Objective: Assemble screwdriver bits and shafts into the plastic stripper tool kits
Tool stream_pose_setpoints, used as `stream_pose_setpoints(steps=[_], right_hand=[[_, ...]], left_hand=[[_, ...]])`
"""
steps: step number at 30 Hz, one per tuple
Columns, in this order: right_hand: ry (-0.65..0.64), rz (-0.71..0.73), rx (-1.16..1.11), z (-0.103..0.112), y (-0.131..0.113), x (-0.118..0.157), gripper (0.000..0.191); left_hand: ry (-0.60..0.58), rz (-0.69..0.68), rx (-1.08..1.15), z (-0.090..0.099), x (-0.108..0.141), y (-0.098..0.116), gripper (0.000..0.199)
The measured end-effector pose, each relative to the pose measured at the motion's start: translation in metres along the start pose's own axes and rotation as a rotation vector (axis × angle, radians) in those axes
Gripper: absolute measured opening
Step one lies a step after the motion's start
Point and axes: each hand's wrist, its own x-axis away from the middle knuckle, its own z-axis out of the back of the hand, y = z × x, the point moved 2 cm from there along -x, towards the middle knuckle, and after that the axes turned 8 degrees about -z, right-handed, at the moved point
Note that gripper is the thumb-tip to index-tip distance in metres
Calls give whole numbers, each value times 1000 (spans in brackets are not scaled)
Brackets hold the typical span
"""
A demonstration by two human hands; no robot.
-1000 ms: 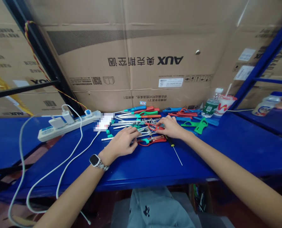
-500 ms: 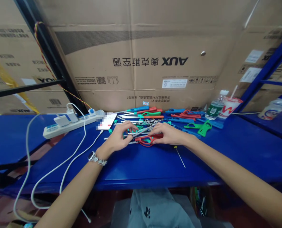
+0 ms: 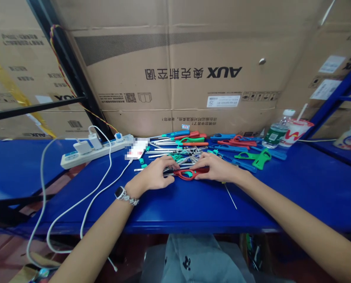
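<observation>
A red long-nosed lighter [image 3: 185,175] with a green trigger lies level over the near side of the pile. Its handle is pinched in my right hand [image 3: 215,167], fingers above and thumb below. My left hand [image 3: 157,173] curls around the lighter's front end, where a dark piece and metal show between fingers and thumb. Just behind my hands lie metal lighter tubes [image 3: 160,151], loose wires [image 3: 190,156] and small green triggers [image 3: 141,161]. A thin screwdriver [image 3: 231,195] rests beside my right wrist, its yellow end partly covered.
Blue, red and green handle shells [image 3: 236,142] lie at the right, near a water bottle [image 3: 272,135] and a paper cup [image 3: 296,133]. Leftward are a phone [image 3: 138,149], a power strip [image 3: 104,150] and white cables [image 3: 109,173]. Cardboard [image 3: 187,39] stands behind the blue table [image 3: 193,208].
My left hand has moved right and closed around the lighter's front end. My right hand still holds the red handle. The whole view has shifted slightly.
</observation>
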Motion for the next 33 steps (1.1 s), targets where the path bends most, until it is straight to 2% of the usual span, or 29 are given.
stream_pose_setpoints(steps=[7,12,16,21,27,33], right_hand=[[-8,3,2,0,-5,-4,30],[-2,60,-34,-3,-5,-5,26],[3,23,-14,-6,-3,-3,26],[13,18,67,-5,-10,9,32],[53,6,171,-7,-10,23,33],[39,-48,-2,-7,-6,19,28]], left_hand=[[-42,40,-35,-2,1,4,27],[-33,35,-171,-10,-7,10,44],[-43,-2,-223,-21,-15,14,40],[-69,30,-166,-25,-19,16,27],[-50,80,-71,-28,-13,11,33],[-63,98,-53,-29,-12,13,35]])
